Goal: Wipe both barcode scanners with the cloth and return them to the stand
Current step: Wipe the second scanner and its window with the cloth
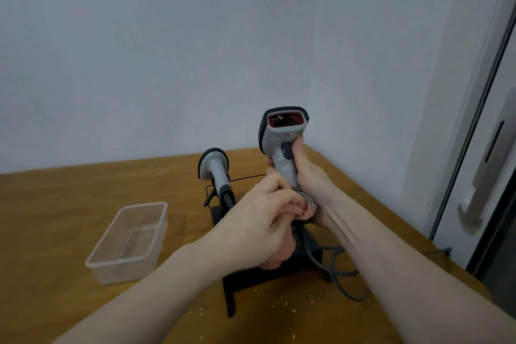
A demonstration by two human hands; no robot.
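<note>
Both hands meet in front of the stand, and the wiping of the raised scanner looks to be under way. Furthest left on the worktop point(69, 204) sits a clear plastic tub point(128, 241), well apart from the work and no hindrance to it. Next comes the second scanner point(215, 169), seated head-up in the black stand point(265, 276), its dark grip pointing down toward the base. The left hand point(262, 218) has its fingers curled around the pink cloth point(282, 254), bunching it against the lower end of the handle; a checked patch of the cloth shows just at the butt of the handle, between the two hands. The held scanner point(283, 137) stands upright above the stand, window facing the camera, and the right hand point(304, 176) wraps its grip, thumb beside the dark trigger.

To do this step well, I judge that the right hand should stay firm but keep off the trigger, while the left draws the cloth up the handle toward the head, then over the window with light pressure. Turning the scanner a little in the grip would let the cloth reach the sides now covered by fingers. The grey cable point(343, 274) loops over the stand's base to the right; keeping slack in it should stop the stand being dragged.
</note>
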